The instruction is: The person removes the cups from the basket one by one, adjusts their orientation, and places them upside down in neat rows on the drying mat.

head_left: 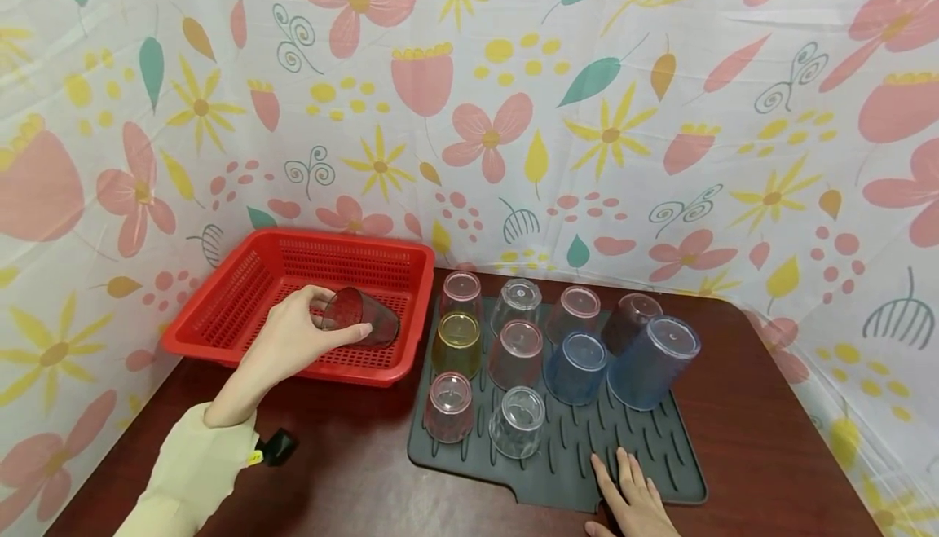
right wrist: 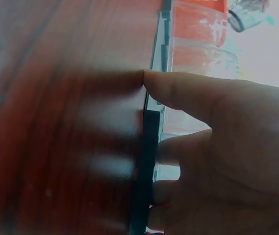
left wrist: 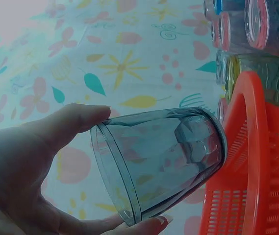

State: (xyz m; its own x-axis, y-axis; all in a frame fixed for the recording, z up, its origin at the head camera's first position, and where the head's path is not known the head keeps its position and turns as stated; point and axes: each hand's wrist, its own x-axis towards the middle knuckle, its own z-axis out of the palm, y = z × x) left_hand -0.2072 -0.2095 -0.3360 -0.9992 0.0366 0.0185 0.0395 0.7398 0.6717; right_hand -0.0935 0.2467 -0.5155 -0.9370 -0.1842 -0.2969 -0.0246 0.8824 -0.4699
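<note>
My left hand (head_left: 304, 325) grips a clear grey plastic tumbler (head_left: 370, 321) near its rim, thumb on one side and fingers on the other. The tumbler lies tilted sideways above the red basket (head_left: 183, 341), its base pointing right. In the left wrist view the faceted base of the tumbler (left wrist: 193, 142) shows, apart from the basket wall. My right hand (head_left: 634, 500) rests with extended fingers at the front edge of the grey drying mat (head_left: 565, 472). In the right wrist view the thumb of the right hand (right wrist: 217, 117) lies by the mat's edge.
Several upside-down tumblers stand on the mat, among them a yellow one (head_left: 458, 345), a tall blue one (head_left: 653, 366) and a clear one (head_left: 517, 423). A brown wooden table (head_left: 352, 464) lies beneath. Behind it hangs a flowered cloth (head_left: 469, 138).
</note>
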